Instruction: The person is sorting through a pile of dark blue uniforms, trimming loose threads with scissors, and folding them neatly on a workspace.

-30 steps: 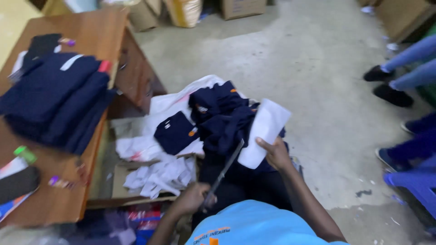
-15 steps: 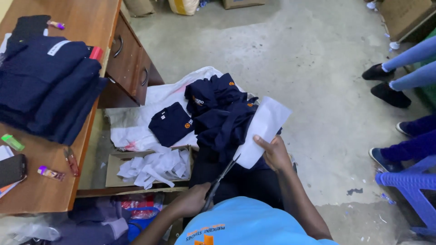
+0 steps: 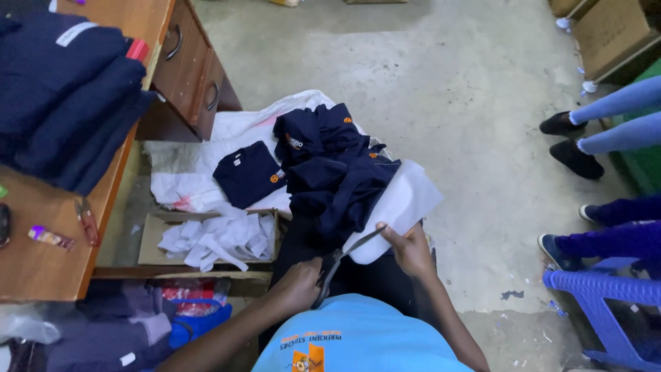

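Note:
My left hand [image 3: 297, 286] grips the handles of a pair of scissors [image 3: 344, 253], whose blades point up and right into the lower edge of a white sheet [image 3: 406, 200]. My right hand [image 3: 411, 249] pinches that sheet at its lower edge, just right of the blades. The sheet lies over my lap beside a heap of navy shirts [image 3: 334, 169] with small orange badges. A single folded navy shirt [image 3: 249, 172] rests on a white cloth [image 3: 200, 182] spread on the floor.
A shallow cardboard box [image 3: 153, 241] holds white fabric scraps [image 3: 217, 238]. A wooden desk [image 3: 48, 255] with drawers at left carries stacked navy garments [image 3: 62, 89] and small items. Other people's legs and shoes [image 3: 575, 155] and a blue plastic stool [image 3: 606, 296] are at right.
The scissors have swung up toward the white sheet, and their blades now meet its lower edge. My right hand keeps its hold on the sheet. The view has tilted down slightly.

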